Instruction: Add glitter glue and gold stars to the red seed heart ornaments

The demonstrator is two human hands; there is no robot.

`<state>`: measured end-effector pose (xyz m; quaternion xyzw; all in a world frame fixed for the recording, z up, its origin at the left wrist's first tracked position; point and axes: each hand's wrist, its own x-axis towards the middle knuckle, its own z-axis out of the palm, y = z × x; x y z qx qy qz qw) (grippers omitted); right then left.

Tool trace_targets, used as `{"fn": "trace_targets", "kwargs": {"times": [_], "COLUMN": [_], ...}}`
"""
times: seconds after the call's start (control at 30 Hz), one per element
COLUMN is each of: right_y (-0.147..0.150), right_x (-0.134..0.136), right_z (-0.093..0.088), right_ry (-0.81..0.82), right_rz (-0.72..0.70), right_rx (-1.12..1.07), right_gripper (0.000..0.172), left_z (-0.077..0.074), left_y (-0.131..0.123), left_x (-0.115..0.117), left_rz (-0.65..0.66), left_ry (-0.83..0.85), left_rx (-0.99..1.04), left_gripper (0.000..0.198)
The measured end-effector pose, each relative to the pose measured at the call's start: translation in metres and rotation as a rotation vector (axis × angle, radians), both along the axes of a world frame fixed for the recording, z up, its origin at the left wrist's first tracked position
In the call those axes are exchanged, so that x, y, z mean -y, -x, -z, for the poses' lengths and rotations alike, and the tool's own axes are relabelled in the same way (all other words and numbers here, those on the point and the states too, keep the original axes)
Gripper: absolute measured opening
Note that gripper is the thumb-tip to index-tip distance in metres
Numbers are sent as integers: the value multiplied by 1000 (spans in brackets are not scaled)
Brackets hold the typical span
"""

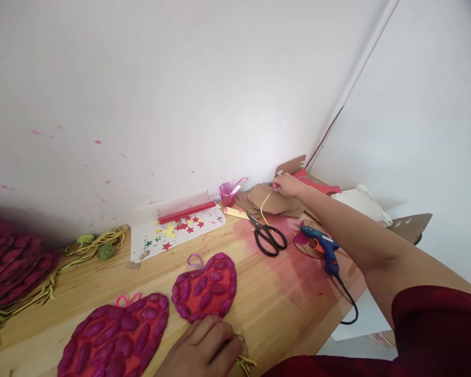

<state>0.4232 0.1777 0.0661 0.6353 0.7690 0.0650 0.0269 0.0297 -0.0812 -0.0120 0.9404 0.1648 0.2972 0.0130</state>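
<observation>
My right hand reaches far forward over brown cardboard discs, its fingers pinched on a yellow string that hangs down toward black-handled scissors. Near the front edge is my left hand, fingers curled around strands of yellow-green string; its grip is partly hidden. Just beyond its knuckles lies a small red heart covered with purple oval pieces, a purple loop at its top. A larger matching heart with a pink loop lies to the left.
A blue glue gun with a black cord lies under my right forearm. White paper carries star cutouts. A pink-stained cup stands by the wall. Stacked purple pieces and green string bundles are at left.
</observation>
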Motion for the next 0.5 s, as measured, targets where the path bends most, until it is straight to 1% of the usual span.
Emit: {"fn": "trace_targets", "kwargs": {"times": [0.1,0.2,0.37,0.5], "right_y": [-15,-33,-57,-71], "right_x": [6,14,26,32], "right_z": [-5,-13,-20,-21], "right_ry": [-35,-73,-108,-142], "right_rz": [36,124,341,530], "right_rx": [29,50,43,10], "right_gripper": [16,17,19,26], "left_z": [3,4,6,5], "left_y": [-2,-1,0,1], "left_x": [1,1,2,4], "left_rz": [-13,-1,-5,5], "left_ry": [18,46,61,73], "left_rx": [31,13,11,10], "left_gripper": [36,34,23,23]}}
